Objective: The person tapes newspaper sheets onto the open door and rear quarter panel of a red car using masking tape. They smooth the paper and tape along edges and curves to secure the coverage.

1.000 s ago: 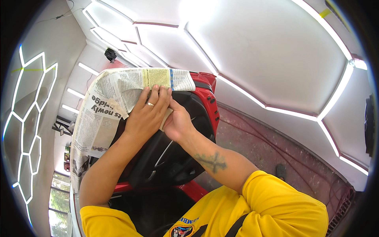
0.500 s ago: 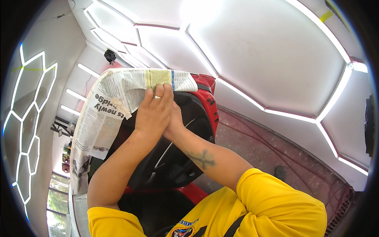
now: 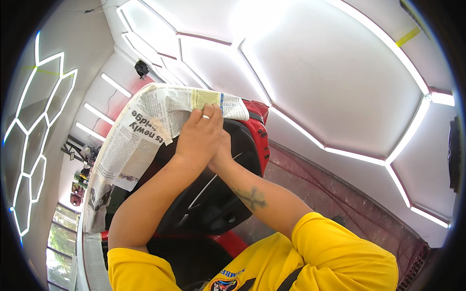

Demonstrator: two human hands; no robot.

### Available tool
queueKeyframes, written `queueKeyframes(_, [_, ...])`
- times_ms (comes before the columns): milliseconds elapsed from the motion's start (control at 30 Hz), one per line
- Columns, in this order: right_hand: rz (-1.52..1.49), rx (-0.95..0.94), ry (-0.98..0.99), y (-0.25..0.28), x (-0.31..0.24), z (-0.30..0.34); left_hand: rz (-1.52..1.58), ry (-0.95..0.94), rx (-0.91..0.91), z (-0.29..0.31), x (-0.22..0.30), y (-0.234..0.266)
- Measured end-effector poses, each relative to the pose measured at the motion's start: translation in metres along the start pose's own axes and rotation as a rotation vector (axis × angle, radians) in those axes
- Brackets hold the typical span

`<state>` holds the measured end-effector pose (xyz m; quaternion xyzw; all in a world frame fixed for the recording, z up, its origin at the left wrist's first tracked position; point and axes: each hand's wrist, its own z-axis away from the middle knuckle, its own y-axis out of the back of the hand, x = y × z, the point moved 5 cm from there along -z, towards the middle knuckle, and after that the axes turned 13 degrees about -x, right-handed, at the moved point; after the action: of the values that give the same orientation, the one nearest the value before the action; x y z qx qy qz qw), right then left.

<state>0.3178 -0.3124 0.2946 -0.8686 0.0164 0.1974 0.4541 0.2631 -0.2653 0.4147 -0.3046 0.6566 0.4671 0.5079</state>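
Observation:
A sheet of newspaper [image 3: 128, 145] wraps the upper frame of a red car door [image 3: 262, 140] with a black inner trim panel [image 3: 223, 189]. My left hand [image 3: 201, 138], wearing a ring, reaches up over the panel. Its fingers stretch forward close together, and their tips rest on the paper's lower edge near the coloured print. Behind it and crossing close against it is my right hand [image 3: 223, 150]; its fingers are hidden by the left hand. A torn strip of masking tape [image 3: 162, 131] lies across the paper left of my hands.
White walls carry glowing hexagonal light strips [image 3: 357, 154] on the right and left. Reddish sheeting [image 3: 335, 186] covers the floor edge to the right. A shelf with small items [image 3: 82, 165] stands far left, above a window [image 3: 63, 237].
The view has shifted slightly, so the door and paper appear a little further right. Both hands keep the same place at the paper's lower edge.

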Motion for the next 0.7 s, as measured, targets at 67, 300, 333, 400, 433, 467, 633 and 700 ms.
queueKeyframes(67, [0.178,-0.002,0.044,0.026,0.017,-0.010,-0.032,-0.004,0.006,-0.007,0.004,-0.001])
queueKeyframes(300, [-0.580,0.035,-0.356,0.037,0.016,-0.009,-0.105,0.047,-0.132,0.001,0.025,-0.015])
queueKeyframes(333, [-0.532,-0.016,-0.414,0.031,0.016,-0.001,-0.402,0.101,-0.346,0.001,0.045,-0.036])
queueKeyframes(400, [-0.366,-0.112,-0.536,0.033,-0.005,0.022,-0.442,0.189,-0.421,0.001,0.065,-0.047])
queueKeyframes(433, [-0.222,-0.109,-0.594,0.033,-0.023,0.041,-0.182,0.270,-0.239,0.007,0.064,-0.035])
queueKeyframes(467, [-0.157,-0.201,-0.643,0.026,-0.049,0.055,0.069,0.305,-0.032,0.015,0.056,-0.015])
queueKeyframes(633, [0.791,-0.046,-0.183,0.126,-0.166,0.053,0.956,0.672,0.393,0.062,0.148,0.019])
queueKeyframes(700, [1.040,-0.109,-0.072,0.138,-0.195,0.004,1.322,0.915,0.135,0.076,0.222,0.015])
